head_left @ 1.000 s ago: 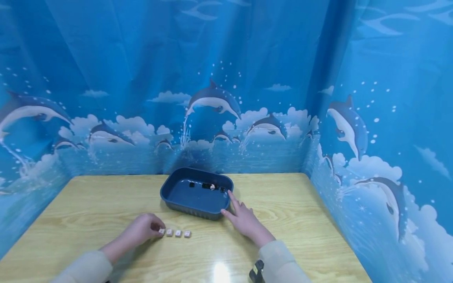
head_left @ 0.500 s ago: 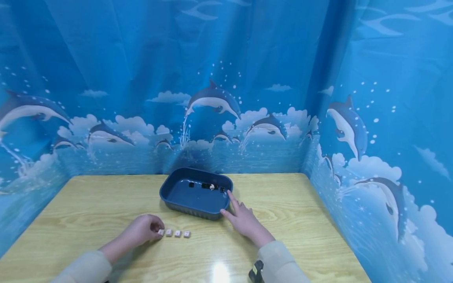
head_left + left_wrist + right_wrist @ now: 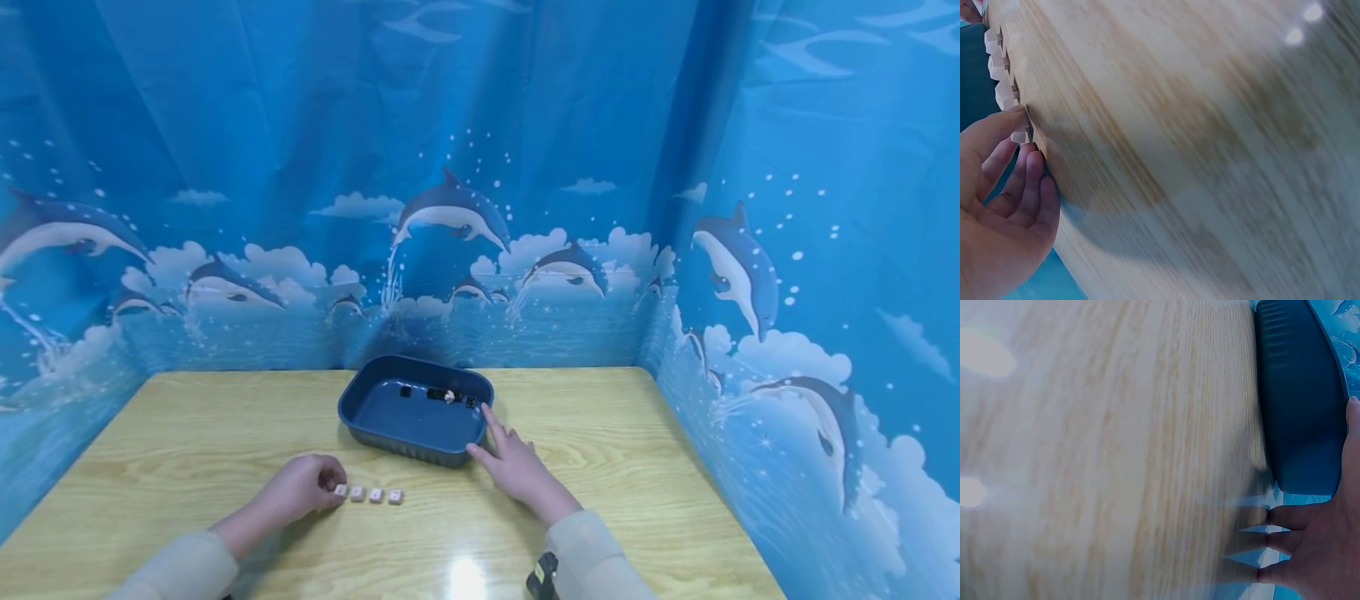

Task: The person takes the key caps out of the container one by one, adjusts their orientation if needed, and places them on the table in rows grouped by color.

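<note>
My left hand [image 3: 306, 485] pinches the leftmost of several small white keycaps [image 3: 341, 491] between thumb and fingertips. In the left wrist view, that keycap [image 3: 1019, 134] sits partly hidden behind my thumb, low at the table surface. Three more white keycaps with small marks on top continue the row to its right, the farthest one [image 3: 395, 497] in line with the others. At the dark blue tray [image 3: 408, 447], my right hand [image 3: 519, 471] spreads its fingers, thumb and index finger touching the tray's right end. The right wrist view shows these fingers extended beside the tray wall [image 3: 1304, 406].
Inside the tray lie several small black pieces [image 3: 435, 393] and a whitish one [image 3: 450, 397]. The light wood table [image 3: 600, 467] carries everything, and a blue dolphin-print curtain [image 3: 315, 167] encloses its back and sides. A light glare shows near the front edge.
</note>
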`<state>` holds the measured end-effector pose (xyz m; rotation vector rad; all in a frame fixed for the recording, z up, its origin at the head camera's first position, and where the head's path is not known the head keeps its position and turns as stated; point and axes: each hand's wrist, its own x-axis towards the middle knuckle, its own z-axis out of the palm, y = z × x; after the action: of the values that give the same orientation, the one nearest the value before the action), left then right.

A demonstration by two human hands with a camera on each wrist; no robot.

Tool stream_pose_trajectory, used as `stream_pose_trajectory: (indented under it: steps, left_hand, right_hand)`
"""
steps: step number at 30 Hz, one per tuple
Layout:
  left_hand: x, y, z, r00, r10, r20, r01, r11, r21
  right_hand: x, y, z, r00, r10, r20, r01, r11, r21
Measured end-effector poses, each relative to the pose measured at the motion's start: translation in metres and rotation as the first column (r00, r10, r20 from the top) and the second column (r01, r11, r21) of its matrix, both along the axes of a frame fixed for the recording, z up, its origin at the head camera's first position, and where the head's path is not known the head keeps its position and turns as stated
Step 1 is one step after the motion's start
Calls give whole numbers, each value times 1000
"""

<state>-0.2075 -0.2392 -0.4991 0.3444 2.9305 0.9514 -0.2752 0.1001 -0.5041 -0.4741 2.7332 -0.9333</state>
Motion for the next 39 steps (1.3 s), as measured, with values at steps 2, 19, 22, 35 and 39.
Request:
stream_pose_trajectory:
  steps: [2, 19, 22, 35, 39]
  left_hand:
    - [1, 0, 0, 1000, 4, 6, -4, 1000, 0]
    - [0, 0, 9, 998, 12, 56, -13, 1000, 17]
    - [-5, 0, 21, 999, -22, 38, 21, 1000, 15]
    - [-66, 35, 89, 985, -148, 88, 161, 975, -152]
    - [-84, 50, 96, 973, -181, 143, 206, 960, -191]
  right_hand:
    - [1, 0, 0, 1000, 0, 0, 0, 1000, 3]
    - [1, 0, -1, 1000, 7, 2, -7, 1000, -6]
    - [1, 1, 0, 1000, 8, 2, -8, 1000, -4]
    - [2, 2, 3, 1000, 9, 1, -9, 1000, -1]
    - [2, 1, 2, 1000, 11, 2, -11, 1000, -3]
